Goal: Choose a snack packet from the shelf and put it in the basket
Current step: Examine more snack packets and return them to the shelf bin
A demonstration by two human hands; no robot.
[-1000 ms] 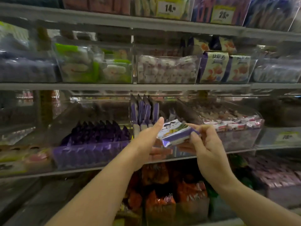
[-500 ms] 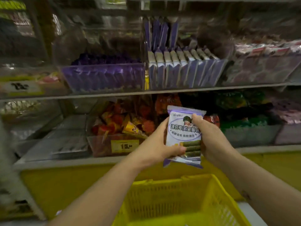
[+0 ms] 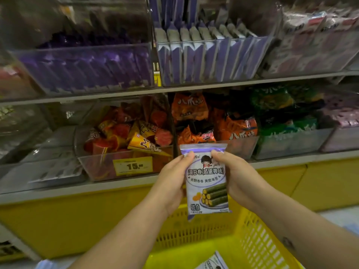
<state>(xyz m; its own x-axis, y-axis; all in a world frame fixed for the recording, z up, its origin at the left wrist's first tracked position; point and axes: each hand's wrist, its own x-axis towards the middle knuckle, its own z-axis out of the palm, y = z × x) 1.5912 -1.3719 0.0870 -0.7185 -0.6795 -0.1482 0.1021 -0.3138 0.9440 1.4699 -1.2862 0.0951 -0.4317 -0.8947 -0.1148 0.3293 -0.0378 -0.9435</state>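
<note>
I hold a white and purple snack packet upright in front of me, its printed face toward the camera. My left hand grips its left edge and my right hand grips its right edge, thumbs on the front near the top. The packet hangs just above the far rim of a yellow plastic basket at the bottom of the view. Another packet of the same kind lies inside the basket. Matching purple packets stand in a clear bin on the upper shelf.
Clear bins line the shelves: dark purple packs upper left, red and yellow cone snacks with a yellow price tag, orange bags, green bags. A yellow base panel runs below the shelf.
The view has dropped from the upper shelves to the lower ones. Both hands brought the packet down from the purple bin and turned it upright over the yellow basket.
</note>
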